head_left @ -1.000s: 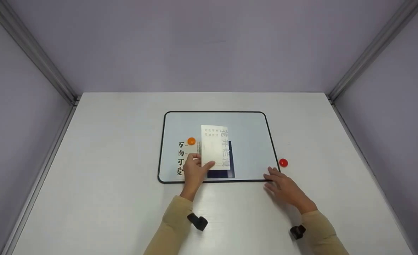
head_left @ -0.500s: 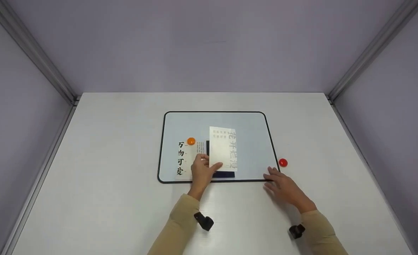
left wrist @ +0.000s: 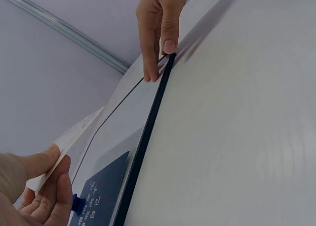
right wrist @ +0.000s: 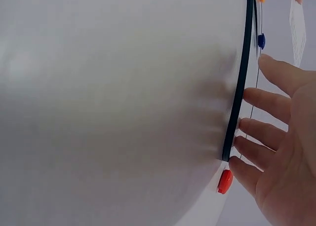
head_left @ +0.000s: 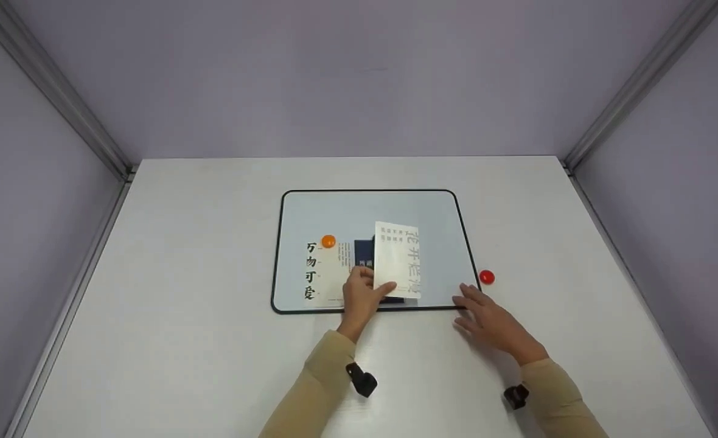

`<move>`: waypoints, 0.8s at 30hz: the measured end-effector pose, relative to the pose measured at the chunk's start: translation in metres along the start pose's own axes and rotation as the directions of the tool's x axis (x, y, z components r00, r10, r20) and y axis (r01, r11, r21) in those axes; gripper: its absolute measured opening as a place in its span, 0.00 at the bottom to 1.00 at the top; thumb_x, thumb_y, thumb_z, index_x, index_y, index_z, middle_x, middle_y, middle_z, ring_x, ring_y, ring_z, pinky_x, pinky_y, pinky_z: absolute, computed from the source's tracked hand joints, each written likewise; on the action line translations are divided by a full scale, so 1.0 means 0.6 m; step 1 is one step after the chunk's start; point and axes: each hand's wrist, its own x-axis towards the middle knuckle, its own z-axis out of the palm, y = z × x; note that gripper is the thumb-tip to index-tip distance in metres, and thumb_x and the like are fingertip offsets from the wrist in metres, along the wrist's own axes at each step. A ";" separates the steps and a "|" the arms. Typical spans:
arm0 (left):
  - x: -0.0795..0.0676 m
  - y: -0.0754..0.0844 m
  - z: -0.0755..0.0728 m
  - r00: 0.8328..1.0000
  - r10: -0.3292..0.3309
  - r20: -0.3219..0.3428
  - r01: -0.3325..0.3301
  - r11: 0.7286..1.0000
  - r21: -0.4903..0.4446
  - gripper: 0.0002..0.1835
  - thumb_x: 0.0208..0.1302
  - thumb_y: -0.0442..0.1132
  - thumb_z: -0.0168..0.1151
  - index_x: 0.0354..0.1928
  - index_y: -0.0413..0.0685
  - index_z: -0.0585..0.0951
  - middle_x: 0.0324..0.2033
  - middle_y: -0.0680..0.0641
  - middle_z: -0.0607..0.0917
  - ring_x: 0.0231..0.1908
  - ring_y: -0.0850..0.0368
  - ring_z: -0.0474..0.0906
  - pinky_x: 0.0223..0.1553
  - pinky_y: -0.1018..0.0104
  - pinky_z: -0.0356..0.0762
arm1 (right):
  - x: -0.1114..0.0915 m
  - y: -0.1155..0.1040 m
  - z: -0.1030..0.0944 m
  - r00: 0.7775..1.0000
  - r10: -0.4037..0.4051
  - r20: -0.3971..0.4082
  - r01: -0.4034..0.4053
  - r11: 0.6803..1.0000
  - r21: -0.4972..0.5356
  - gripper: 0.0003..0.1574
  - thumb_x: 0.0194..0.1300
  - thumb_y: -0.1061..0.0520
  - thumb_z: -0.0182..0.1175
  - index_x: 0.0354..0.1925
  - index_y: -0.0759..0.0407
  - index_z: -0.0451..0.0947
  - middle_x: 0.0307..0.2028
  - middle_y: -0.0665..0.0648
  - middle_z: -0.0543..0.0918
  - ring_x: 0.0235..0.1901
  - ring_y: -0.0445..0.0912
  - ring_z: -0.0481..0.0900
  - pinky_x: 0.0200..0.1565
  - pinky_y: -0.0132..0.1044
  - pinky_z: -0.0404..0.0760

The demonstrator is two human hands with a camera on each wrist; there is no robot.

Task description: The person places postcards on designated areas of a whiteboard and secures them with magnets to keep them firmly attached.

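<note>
My left hand [head_left: 361, 298] pinches the lower left of a white printed card [head_left: 397, 258] between thumb and fingers. The card is raised and tilted above a black-framed whiteboard [head_left: 322, 210], partly covering a dark blue card [head_left: 364, 248]. A blue magnet [left wrist: 78, 203] sits on the dark blue card in the left wrist view; in the head view it is hidden. To the left lies a cream card [head_left: 331, 280] with large black characters, an orange magnet [head_left: 328, 241] at its top. My right hand [head_left: 493, 323] touches the board's lower right corner, fingers spread.
A red magnet [head_left: 487, 277] lies on the white table [head_left: 201, 255] just outside the board's right edge. Pale walls [head_left: 359, 79] enclose the table at the back and both sides.
My left hand has carried the white card rightward and slightly down, uncovering the left part of the dark blue card. My right hand has stayed at the board's corner.
</note>
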 end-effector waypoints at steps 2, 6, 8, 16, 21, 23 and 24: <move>-0.001 -0.003 0.006 1.000 -0.006 0.008 0.006 1.000 0.014 0.21 0.44 0.39 0.71 0.36 0.40 0.70 0.27 0.46 0.83 0.24 0.61 0.75 0.25 0.70 0.73 | -0.003 0.001 0.000 1.000 0.000 0.004 0.000 1.000 -0.006 0.31 0.61 0.45 0.55 0.60 0.53 0.66 0.65 0.56 0.57 0.64 0.52 0.54 0.58 0.50 0.62; -0.004 -0.005 0.020 1.000 -0.003 0.011 0.003 1.000 0.008 0.21 0.43 0.40 0.71 0.35 0.40 0.70 0.26 0.46 0.82 0.23 0.62 0.75 0.23 0.71 0.72 | -0.004 0.002 0.000 1.000 -0.018 -0.007 0.018 1.000 -0.016 0.32 0.60 0.44 0.55 0.61 0.51 0.64 0.66 0.55 0.55 0.65 0.51 0.52 0.59 0.49 0.61; -0.004 -0.004 0.026 1.000 0.001 0.010 -0.001 1.000 -0.015 0.21 0.43 0.38 0.71 0.35 0.39 0.70 0.25 0.47 0.82 0.23 0.62 0.75 0.22 0.71 0.72 | -0.003 0.002 0.000 0.999 -0.039 -0.012 0.038 0.999 -0.022 0.33 0.61 0.44 0.55 0.62 0.51 0.64 0.66 0.56 0.55 0.65 0.51 0.51 0.59 0.49 0.60; -0.002 -0.008 0.045 0.999 -0.032 0.022 0.033 0.996 -0.077 0.21 0.43 0.36 0.71 0.35 0.38 0.69 0.24 0.45 0.81 0.20 0.62 0.75 0.22 0.71 0.75 | -0.001 -0.002 0.002 0.999 -0.034 0.030 0.035 0.999 -0.037 0.35 0.62 0.43 0.53 0.64 0.51 0.60 0.67 0.57 0.53 0.65 0.54 0.48 0.60 0.51 0.58; -0.003 -0.009 0.051 0.997 -0.069 0.038 0.073 0.993 -0.094 0.21 0.44 0.36 0.71 0.36 0.38 0.69 0.24 0.46 0.80 0.22 0.61 0.75 0.22 0.71 0.74 | 0.000 -0.001 0.003 0.999 -0.043 0.019 0.044 0.999 -0.027 0.35 0.61 0.43 0.54 0.64 0.51 0.61 0.66 0.57 0.54 0.65 0.54 0.50 0.59 0.51 0.60; -0.003 -0.010 0.053 0.997 -0.073 0.035 0.076 0.994 -0.077 0.21 0.44 0.37 0.71 0.36 0.39 0.69 0.25 0.47 0.80 0.22 0.62 0.74 0.22 0.72 0.73 | 0.000 -0.001 0.004 0.999 -0.037 0.018 0.037 0.999 -0.016 0.35 0.60 0.43 0.55 0.63 0.51 0.62 0.66 0.57 0.55 0.65 0.53 0.50 0.58 0.51 0.61; -0.003 -0.010 0.054 0.997 -0.073 0.036 0.076 0.994 -0.074 0.22 0.44 0.37 0.71 0.36 0.38 0.69 0.25 0.46 0.80 0.22 0.61 0.74 0.22 0.72 0.72 | 0.000 -0.001 0.005 0.999 -0.034 0.020 0.035 0.999 -0.013 0.36 0.60 0.43 0.55 0.63 0.51 0.62 0.66 0.57 0.55 0.65 0.53 0.50 0.58 0.50 0.61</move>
